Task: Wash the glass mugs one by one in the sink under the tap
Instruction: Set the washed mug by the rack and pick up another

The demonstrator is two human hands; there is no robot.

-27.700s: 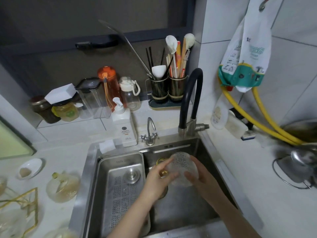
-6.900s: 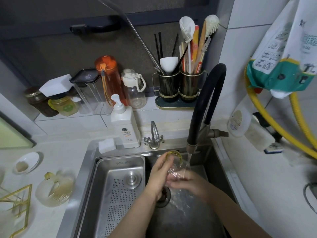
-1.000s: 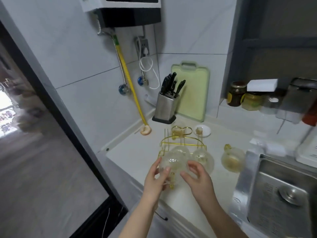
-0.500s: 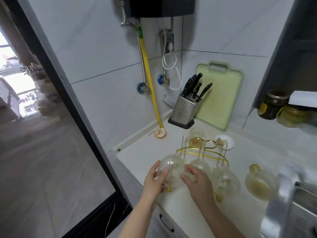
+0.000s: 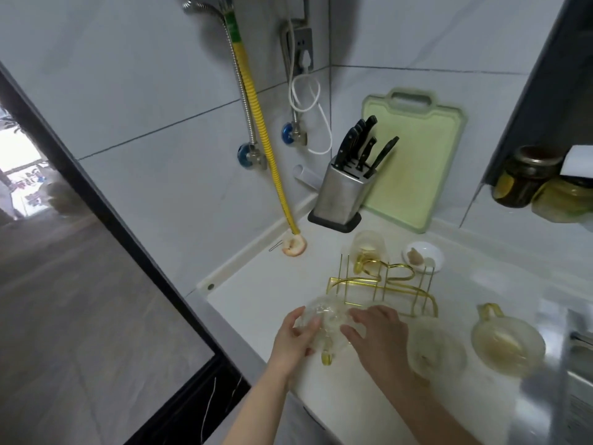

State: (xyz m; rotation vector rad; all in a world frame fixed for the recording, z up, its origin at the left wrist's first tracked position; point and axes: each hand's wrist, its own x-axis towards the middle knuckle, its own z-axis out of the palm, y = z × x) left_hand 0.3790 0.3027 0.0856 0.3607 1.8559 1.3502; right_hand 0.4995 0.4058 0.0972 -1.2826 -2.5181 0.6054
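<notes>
I hold a clear glass mug (image 5: pixel 327 322) with a gold handle upside down over the near end of the gold wire rack (image 5: pixel 382 287). My left hand (image 5: pixel 296 337) grips its left side and my right hand (image 5: pixel 377 335) grips its right side. Another glass mug (image 5: pixel 436 346) hangs upside down on the rack just right of my right hand. A further mug (image 5: pixel 507 343) with yellowish residue sits on the counter to the right. One more mug (image 5: pixel 367 248) stands behind the rack. The sink's steel edge (image 5: pixel 577 364) shows at the far right.
A knife block (image 5: pixel 345 191) and a green cutting board (image 5: pixel 414 162) stand against the back wall. A small white dish (image 5: pixel 423 256) lies behind the rack. Jars (image 5: pixel 526 178) sit on a ledge at the right. The counter's front edge drops to the floor at the left.
From the sink I turned left to the counter with the mug in both hands. In the last second the view shifted further left, and the mug stays held at the rack's near end.
</notes>
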